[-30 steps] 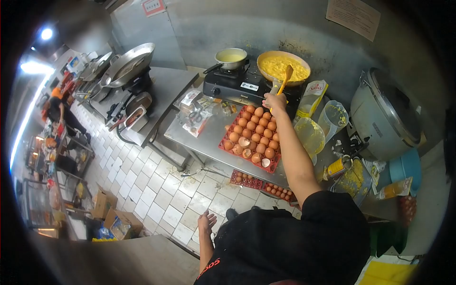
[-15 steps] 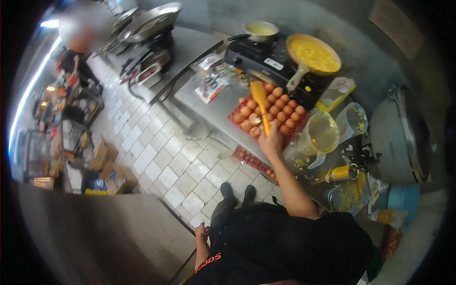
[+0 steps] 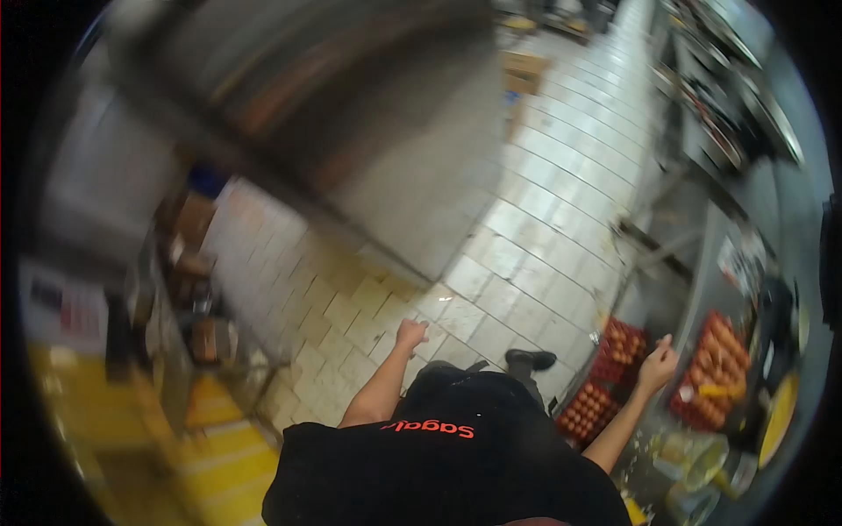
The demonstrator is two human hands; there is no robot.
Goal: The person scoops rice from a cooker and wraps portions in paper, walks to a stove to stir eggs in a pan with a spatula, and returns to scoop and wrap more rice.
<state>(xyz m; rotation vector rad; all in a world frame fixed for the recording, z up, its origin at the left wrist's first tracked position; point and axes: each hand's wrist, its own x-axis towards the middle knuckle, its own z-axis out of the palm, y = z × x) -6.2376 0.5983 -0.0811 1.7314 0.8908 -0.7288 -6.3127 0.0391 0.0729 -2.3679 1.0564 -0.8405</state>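
My left hand [image 3: 412, 335] is over the tiled floor in front of my body, its fingers loosely bent and apart, holding nothing. Beside the steel table at the right, my right hand [image 3: 658, 364] is empty, with relaxed fingers apart. Close to it is a red tray of brown eggs [image 3: 721, 351], with the yellow spatula [image 3: 715, 391] lying across its near part. Clear plastic jugs [image 3: 702, 460] are near the tray. The pan of yellow egg [image 3: 778, 419] shows at the right edge, partly cut by the lens rim.
More egg trays [image 3: 588, 412] are low beside the table. A blurred steel counter [image 3: 412, 202] fills the upper left. Yellow items [image 3: 219, 421] and a shelf with boxes [image 3: 203, 337] are at the left. Metal pans [image 3: 772, 114] are at the upper right. White floor tiles [image 3: 561, 193] run between.
The view has swung left, so the table now shows at the right. My right hand has let go of the spatula, now on the egg tray. My left hand has risen.
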